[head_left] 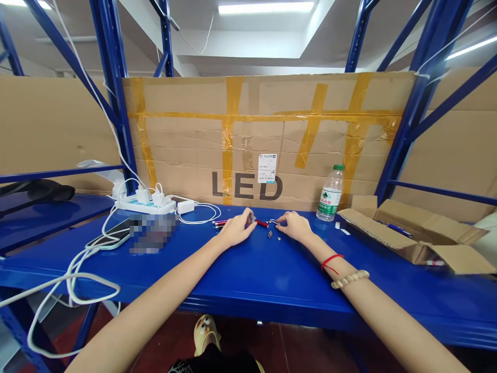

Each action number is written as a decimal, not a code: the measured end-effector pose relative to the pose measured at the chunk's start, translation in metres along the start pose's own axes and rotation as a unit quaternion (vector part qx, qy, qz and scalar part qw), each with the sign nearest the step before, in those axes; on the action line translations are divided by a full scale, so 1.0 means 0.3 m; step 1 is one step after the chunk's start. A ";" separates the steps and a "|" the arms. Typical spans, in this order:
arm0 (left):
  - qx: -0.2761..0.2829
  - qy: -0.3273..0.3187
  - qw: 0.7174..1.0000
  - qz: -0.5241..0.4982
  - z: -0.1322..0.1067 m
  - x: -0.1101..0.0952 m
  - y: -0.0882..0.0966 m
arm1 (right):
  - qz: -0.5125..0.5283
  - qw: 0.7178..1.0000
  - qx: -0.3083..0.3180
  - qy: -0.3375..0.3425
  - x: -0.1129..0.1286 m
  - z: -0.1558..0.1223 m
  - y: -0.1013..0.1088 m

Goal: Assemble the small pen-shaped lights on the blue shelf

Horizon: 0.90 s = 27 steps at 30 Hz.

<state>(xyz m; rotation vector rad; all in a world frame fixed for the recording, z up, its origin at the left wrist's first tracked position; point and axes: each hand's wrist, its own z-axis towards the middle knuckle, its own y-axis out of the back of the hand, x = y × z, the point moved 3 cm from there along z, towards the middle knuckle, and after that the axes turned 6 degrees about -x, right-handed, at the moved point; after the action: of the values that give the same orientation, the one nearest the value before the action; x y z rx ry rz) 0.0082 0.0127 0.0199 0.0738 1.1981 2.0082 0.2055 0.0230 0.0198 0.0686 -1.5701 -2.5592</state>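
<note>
Head view, as we list it: tabletop (240, 280), blue.
Left hand (235, 228), near the back edge: fingers curled, thumb close to the near end of a red rod (262, 224); we cannot tell whether it grips anything.
Right hand (294, 225), farther toward the right edge: fingertips bent at a silver hooked piece (275, 222), hold likewise uncertain. Rod and hooked piece lie between the hands.
Small metal parts (270, 234): loose, on the rod's front-edge side.
Bottle (330, 194): green-capped, upright by the back edge.
Carton (411, 233): flaps spread, toward the right edge.
Step in hand, we judge: fingertip handling of small pieces; the next move calls for a light, exact pinch.
</note>
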 end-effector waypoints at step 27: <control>0.020 -0.043 0.999 0.018 0.004 -0.016 0.002 | 0.143 0.989 -0.025 -0.030 0.032 -0.013 0.014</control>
<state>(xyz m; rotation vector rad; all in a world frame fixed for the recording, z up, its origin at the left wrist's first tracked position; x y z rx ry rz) 0.0119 0.0103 0.0225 0.1994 1.1894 1.9920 0.1968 0.0162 0.0220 -0.2243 -1.4156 -2.3932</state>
